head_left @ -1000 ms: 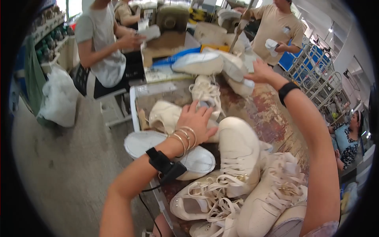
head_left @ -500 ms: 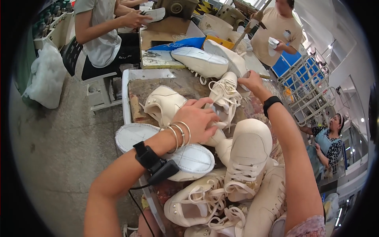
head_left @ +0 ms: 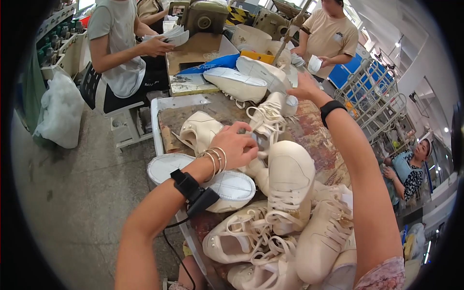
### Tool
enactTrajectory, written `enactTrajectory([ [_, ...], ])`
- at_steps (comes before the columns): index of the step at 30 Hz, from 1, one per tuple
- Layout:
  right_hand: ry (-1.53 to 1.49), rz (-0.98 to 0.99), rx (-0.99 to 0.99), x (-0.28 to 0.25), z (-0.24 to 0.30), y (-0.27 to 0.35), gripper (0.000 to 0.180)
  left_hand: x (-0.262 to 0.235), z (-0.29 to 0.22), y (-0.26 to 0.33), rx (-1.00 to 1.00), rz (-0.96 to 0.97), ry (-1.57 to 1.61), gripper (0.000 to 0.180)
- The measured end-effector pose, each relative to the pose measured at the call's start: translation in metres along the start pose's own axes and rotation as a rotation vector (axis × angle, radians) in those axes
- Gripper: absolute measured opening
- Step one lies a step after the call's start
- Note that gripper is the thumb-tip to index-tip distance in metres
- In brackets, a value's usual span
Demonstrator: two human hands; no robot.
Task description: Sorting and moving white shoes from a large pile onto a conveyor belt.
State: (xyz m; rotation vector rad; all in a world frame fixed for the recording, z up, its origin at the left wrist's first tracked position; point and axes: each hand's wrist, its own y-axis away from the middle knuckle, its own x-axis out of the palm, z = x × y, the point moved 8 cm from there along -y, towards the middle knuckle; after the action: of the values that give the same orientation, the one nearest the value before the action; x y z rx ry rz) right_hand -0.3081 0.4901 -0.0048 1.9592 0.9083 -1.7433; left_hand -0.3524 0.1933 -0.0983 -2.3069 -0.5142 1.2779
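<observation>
Cream lace-up sneakers lie heaped on a worn work table. My left hand (head_left: 235, 147) rests over a sneaker lying on its side (head_left: 199, 128), fingers spread and slightly bent; what lies under the palm is hidden. Just beyond it a sneaker with loose laces (head_left: 268, 117) points away from me. My right hand (head_left: 308, 88) reaches to the far right, thumb and fingers apart, beside an upturned sneaker (head_left: 261, 70). Another sneaker with a white sole (head_left: 234, 83) lies next to that one. Below my left wrist a white stitched sole (head_left: 229, 188) faces up. A large sneaker (head_left: 291, 181) stands between my forearms.
More sneakers (head_left: 321, 241) pile up at the near edge. A blue sheet (head_left: 210, 64) and a cardboard-covered table (head_left: 193, 50) adjoin at the back. Co-workers stand or sit far left and far right. A white bag (head_left: 60, 108) is on the floor; metal racks (head_left: 374, 89) stand right.
My right hand has moved up from the upturned sneaker's side, its fingers now more extended. The large sneaker and the pile shifted in view as the head turned. My left hand stays over the same shoes.
</observation>
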Motion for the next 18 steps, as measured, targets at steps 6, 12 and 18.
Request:
enactTrajectory([
  [6, -0.456, -0.044, -0.080, 0.036, 0.010, -0.029, 0.103, -0.006, -0.014, 0.001, 0.181, -0.036, 0.091, 0.020],
  [12, -0.139, 0.153, 0.179, 0.031, 0.018, -0.001, 0.088, 0.002, -0.004, 0.003, 0.144, -0.063, 0.184, 0.018],
  [18, 0.228, -0.384, 0.066, -0.130, -0.037, 0.043, 0.075, 0.006, 0.009, -0.003, 0.003, -0.066, 0.099, 0.017],
])
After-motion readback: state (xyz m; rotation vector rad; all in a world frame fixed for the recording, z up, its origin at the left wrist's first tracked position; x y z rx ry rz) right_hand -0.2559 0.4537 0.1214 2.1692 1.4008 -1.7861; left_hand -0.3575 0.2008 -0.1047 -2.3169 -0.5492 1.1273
